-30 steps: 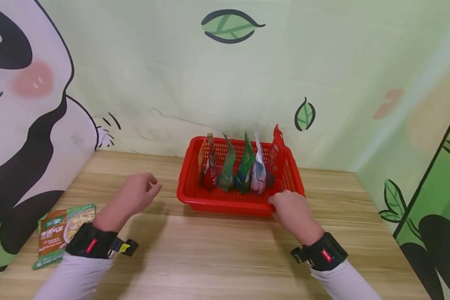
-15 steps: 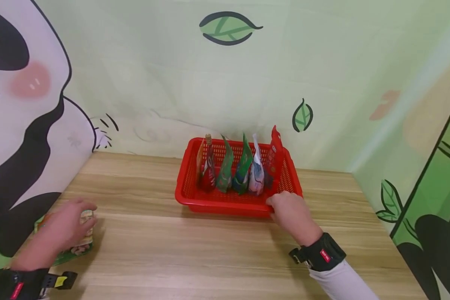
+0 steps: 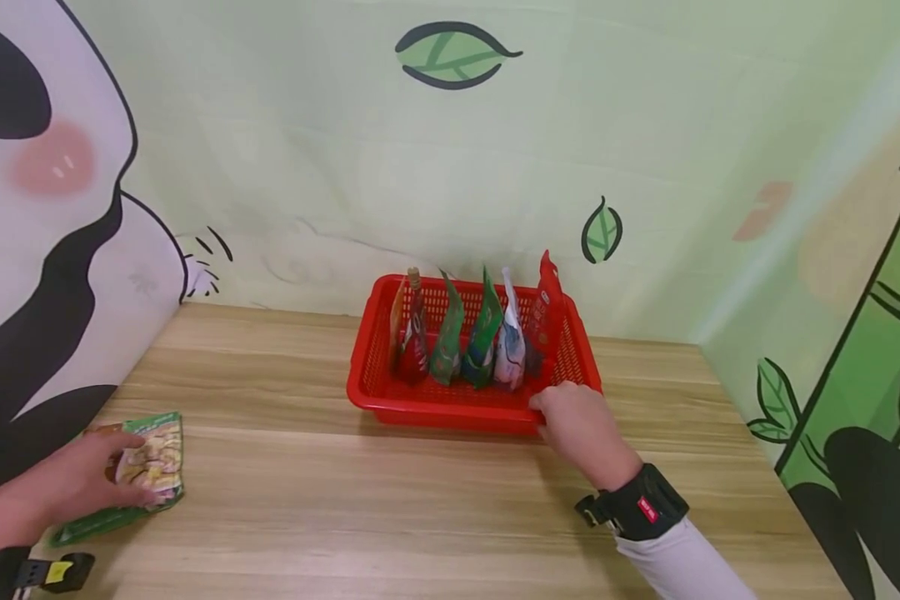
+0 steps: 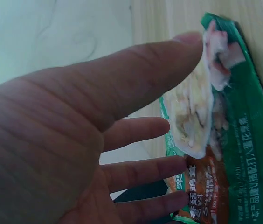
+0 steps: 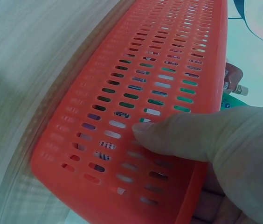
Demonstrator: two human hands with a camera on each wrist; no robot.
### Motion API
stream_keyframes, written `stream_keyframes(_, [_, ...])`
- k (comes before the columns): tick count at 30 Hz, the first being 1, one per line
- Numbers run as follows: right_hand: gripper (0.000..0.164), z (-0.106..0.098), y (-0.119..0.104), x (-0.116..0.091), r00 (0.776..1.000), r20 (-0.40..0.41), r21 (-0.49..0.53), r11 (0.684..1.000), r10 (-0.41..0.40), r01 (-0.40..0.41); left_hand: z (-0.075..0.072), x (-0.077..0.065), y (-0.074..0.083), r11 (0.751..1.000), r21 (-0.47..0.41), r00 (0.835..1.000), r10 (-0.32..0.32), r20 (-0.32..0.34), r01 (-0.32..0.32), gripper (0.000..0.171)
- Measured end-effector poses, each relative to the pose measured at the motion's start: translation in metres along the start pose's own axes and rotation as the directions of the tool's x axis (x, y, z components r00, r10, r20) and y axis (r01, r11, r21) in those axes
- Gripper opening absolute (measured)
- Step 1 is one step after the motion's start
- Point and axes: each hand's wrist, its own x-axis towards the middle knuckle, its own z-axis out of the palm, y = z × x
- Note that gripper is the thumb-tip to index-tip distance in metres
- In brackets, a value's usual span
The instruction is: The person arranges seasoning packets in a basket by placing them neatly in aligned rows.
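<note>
At the table's left, my left hand (image 3: pixel 78 483) reaches over a green and brown food packet (image 3: pixel 161 454) with a picture of food on it. In the left wrist view its thumb and fingers are spread, fingertips right at the edge of the packet (image 4: pixel 243 121) and overlapping it. My right hand (image 3: pixel 581 429) grips the front right rim of a red plastic basket (image 3: pixel 450 414). The right wrist view has the thumb on the slotted outer wall and the other fingers inside, partly hidden. Upright in the basket are a red pouch with a spout (image 3: pixel 412 354), green packets (image 3: pixel 483 337) and a white packet (image 3: pixel 510 346).
A red bag (image 3: pixel 546 317) stands at the right end of the basket. The wood-grain table (image 3: pixel 390 517) meets a pale green wall (image 3: pixel 307 150) printed with leaves and a panda, close behind the basket.
My left hand has moved left and toward me, from beside the basket to over the food packet, its fingers spreading. The right hand has stayed on the basket rim.
</note>
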Motion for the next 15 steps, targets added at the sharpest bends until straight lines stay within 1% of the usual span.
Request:
stream_keyframes(2, [0.017, -0.0002, 0.0002, 0.0007, 1.000, 0.008, 0.002, 1.000, 0.007, -0.007, -0.0002, 0.0011, -0.0006, 1.000, 0.005, 1.000, 0.012, -0.007, -0.012, 0.095])
stream_keyframes(4, [0.018, 0.0000, 0.0005, 0.0015, 1.000, 0.015, 0.005, 1.000, 0.012, -0.012, -0.0019, 0.0030, -0.0006, 1.000, 0.029, 1.000, 0.010, -0.018, -0.010, 0.095])
stream_keyframes(9, [0.018, 0.0004, 0.0006, 0.0014, 1.000, 0.022, 0.008, 1.000, 0.014, -0.015, -0.0071, 0.0061, -0.0005, 0.996, 0.082, 0.999, -0.034, -0.026, 0.036, 0.102])
stream_keyframes(13, [0.016, 0.0010, 0.0006, 0.0009, 1.000, 0.013, -0.002, 1.000, 0.003, -0.003, -0.0089, 0.0068, -0.0012, 0.996, 0.063, 0.998, -0.066, -0.002, 0.066, 0.109])
stream_keyframes(15, [0.014, 0.0010, 0.0006, 0.0007, 1.000, 0.008, -0.004, 1.000, -0.002, 0.002, -0.0091, 0.0079, -0.0015, 0.996, 0.064, 0.998, -0.069, 0.000, 0.069, 0.110])
